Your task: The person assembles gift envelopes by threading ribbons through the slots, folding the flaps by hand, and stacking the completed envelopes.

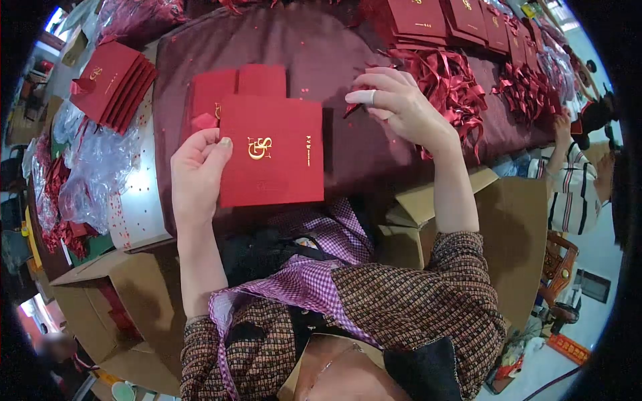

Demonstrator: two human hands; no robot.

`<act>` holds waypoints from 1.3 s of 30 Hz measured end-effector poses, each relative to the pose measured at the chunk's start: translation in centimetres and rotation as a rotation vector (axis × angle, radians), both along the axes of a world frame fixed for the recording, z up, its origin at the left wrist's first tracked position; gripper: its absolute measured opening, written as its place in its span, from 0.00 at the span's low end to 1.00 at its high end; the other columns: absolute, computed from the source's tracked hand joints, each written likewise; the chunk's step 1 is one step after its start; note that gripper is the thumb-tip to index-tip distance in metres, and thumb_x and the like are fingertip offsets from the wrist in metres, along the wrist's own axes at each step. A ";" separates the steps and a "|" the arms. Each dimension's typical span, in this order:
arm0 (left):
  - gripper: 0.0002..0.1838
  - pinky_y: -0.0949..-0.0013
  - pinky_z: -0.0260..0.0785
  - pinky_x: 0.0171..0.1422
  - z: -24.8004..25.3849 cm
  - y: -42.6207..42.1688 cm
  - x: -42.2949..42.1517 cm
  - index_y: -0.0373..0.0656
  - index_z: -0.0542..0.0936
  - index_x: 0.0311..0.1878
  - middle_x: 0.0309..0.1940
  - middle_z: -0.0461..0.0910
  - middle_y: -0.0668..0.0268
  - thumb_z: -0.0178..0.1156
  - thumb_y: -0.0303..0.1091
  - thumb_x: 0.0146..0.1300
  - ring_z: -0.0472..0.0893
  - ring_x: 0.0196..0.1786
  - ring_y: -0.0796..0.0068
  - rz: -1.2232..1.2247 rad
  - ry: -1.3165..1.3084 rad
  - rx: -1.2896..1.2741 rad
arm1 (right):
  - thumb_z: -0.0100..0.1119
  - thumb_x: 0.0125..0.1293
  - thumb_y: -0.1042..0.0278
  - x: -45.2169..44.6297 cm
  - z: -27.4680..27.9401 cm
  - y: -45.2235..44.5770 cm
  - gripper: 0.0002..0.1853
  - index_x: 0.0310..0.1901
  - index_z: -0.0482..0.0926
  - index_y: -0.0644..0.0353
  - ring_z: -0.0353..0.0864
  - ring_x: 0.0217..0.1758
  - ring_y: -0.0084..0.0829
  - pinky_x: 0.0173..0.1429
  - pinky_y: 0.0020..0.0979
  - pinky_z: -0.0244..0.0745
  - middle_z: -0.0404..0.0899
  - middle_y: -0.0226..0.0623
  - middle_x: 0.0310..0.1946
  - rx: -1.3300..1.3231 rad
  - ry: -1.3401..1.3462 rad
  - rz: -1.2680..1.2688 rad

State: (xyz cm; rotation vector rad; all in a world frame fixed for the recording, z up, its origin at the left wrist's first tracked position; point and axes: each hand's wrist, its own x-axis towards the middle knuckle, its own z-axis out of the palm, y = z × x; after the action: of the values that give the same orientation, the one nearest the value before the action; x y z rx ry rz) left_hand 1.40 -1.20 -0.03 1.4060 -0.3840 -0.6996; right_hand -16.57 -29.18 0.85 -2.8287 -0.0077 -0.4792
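Observation:
My left hand (198,175) pinches the left edge of a square red paper packet (274,150) with gold lettering on its face. Its thumb lies on the front; the other fingers are partly hidden. Behind it, another red packet (261,80) lies flat on the table, with a small red ribbon tab (205,121) showing near my fingers. My right hand (394,103) is raised at the left side of a heap of shiny red ribbons (448,87). A white band circles one finger. Between its bent fingertips a dark red ribbon (351,107) seems to be held, partly hidden.
A dark red cloth (234,40) covers the table. Stacked red packets (117,83) stand at left beside clear plastic bags (100,174); more stacks (418,20) line the back right. Open cardboard boxes (134,287) flank my lap. Another person's striped clothing (572,187) shows at right.

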 end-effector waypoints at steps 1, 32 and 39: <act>0.08 0.81 0.69 0.41 -0.1 0.0 0.0 0.32 0.78 0.46 0.34 0.83 0.67 0.57 0.24 0.66 0.77 0.35 0.86 0.003 0.003 0.004 | 0.62 0.56 0.74 -0.1 -0.2 0.1 0.17 0.49 0.82 0.50 0.71 0.61 0.37 0.66 0.40 0.63 0.79 0.32 0.48 -0.020 0.014 -0.018; 0.17 0.82 0.65 0.38 0.4 0.2 -2.0 0.30 0.75 0.56 0.31 0.80 0.72 0.56 0.21 0.64 0.72 0.33 0.91 0.007 -0.240 -0.002 | 0.62 0.57 0.75 7.4 -1.9 9.9 0.09 0.41 0.76 0.61 0.74 0.43 0.42 0.51 0.39 0.68 0.76 0.39 0.36 0.258 -0.387 -0.009; 0.17 0.83 0.64 0.38 1.0 -0.4 -2.7 0.30 0.75 0.56 0.29 0.78 0.74 0.56 0.20 0.64 0.71 0.32 0.91 0.030 -0.214 -0.057 | 0.62 0.57 0.75 7.1 -1.6 9.6 0.06 0.37 0.77 0.60 0.75 0.43 0.42 0.51 0.38 0.68 0.76 0.38 0.35 0.342 -0.434 -0.041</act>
State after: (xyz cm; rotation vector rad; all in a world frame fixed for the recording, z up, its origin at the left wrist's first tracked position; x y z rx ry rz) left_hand -1.29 -1.59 0.97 1.4334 -0.5459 -0.5114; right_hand -9.46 -19.58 -0.77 -2.3493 0.0428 -0.9902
